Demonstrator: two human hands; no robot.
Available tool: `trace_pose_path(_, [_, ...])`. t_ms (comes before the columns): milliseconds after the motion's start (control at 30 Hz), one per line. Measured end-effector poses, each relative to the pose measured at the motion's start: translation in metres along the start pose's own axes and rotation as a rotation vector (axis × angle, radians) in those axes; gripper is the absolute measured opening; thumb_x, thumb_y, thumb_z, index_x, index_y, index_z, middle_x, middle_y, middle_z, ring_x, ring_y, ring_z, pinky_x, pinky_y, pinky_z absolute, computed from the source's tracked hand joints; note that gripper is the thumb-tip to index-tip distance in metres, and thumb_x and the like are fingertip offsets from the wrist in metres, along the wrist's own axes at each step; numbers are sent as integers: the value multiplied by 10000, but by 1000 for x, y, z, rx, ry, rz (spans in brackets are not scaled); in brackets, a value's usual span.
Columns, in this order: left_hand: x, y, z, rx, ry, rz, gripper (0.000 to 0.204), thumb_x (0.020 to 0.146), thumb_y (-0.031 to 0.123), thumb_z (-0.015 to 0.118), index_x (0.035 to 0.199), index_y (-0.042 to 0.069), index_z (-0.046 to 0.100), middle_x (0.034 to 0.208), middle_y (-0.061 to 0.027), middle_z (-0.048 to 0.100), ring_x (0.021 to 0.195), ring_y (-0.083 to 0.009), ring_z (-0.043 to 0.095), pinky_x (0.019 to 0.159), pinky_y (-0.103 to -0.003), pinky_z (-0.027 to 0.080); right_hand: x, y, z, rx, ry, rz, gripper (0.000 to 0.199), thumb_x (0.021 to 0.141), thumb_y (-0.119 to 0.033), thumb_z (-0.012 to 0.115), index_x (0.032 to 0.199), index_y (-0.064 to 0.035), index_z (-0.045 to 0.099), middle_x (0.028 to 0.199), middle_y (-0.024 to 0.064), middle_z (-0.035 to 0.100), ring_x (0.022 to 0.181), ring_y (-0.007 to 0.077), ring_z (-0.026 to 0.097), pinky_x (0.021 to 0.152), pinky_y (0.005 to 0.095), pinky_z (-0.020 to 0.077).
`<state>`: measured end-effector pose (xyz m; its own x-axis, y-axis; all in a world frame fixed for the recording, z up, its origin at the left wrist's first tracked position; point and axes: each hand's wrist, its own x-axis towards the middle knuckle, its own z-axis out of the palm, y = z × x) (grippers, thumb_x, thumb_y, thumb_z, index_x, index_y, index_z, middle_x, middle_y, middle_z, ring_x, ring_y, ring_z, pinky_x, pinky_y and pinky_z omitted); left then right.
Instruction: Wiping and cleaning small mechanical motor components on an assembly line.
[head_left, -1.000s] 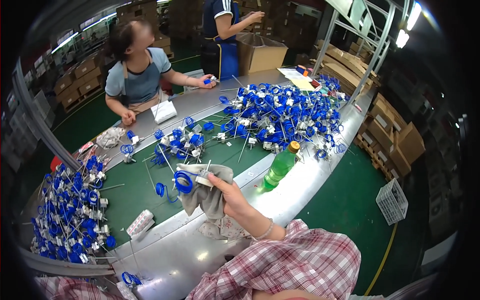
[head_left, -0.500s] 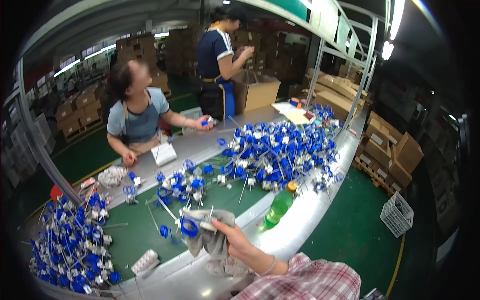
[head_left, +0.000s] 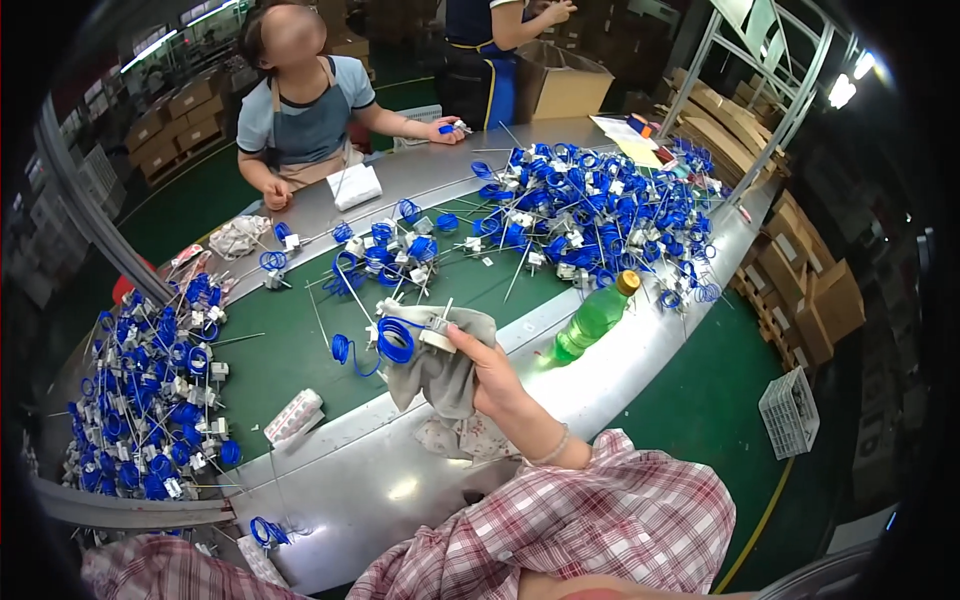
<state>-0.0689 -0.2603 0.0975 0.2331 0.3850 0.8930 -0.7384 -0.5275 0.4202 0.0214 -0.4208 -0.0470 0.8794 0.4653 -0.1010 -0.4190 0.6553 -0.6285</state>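
Observation:
My right hand [head_left: 495, 375] is closed, its thumb laid over a white plastic part with a blue wire coil [head_left: 397, 342]. Under that part a grey cloth [head_left: 432, 378] is bunched against the fingers and hangs down over the bench edge. A loose end of the blue wire trails off to the left of the coil. Only the plaid sleeve [head_left: 165, 568] of my left arm shows at the lower left; my left hand is out of view. Another blue coil [head_left: 268, 531] lies on the metal near that sleeve.
Heaps of similar blue-coiled parts lie at left [head_left: 150, 400] and far right [head_left: 590, 210]. A green bottle [head_left: 592, 325] stands right of my hand. A pink-and-white packet [head_left: 295, 418] lies on the bench. Across it sits a person [head_left: 310, 125]; another stands behind, by a carton [head_left: 570, 90].
The view has tipped downward, so the bench sits higher in the picture. My left sleeve has come in at the lower left. The right hand keeps its hold on the part and cloth.

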Motion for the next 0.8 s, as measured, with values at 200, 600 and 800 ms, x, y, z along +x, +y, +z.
trace_pose_path(200, [9, 5, -16, 32, 95, 78, 258, 768, 139, 564, 967, -19, 516, 910, -147, 532, 838, -240, 526, 784, -334, 405, -11, 2, 6, -29, 19, -8, 301, 858, -188, 503, 1094, -5, 467, 983, 89, 563, 874, 172, 569, 750, 278, 489])
trace_pose_path(600, [9, 36, -45, 210, 123, 76, 235, 755, 151, 583, 910, -21, 547, 843, -144, 556, 784, -238, 542, 753, -335, 419, 2, -22, 45, -159, -145, -222, 298, 830, -138, 543, 1082, 3, 469, 972, 88, 564, 869, 162, 561, 746, 286, 473])
trace_pose_path(800, [-48, -4, -12, -196, -140, -339, 271, 730, -20, 536, 997, 0, 493, 998, -130, 498, 882, -189, 506, 748, -299, 429, -10, -15, 61, -395, -250, -386, 308, 817, -105, 564, 1085, 16, 471, 974, 72, 563, 859, 134, 554, 745, 258, 457])
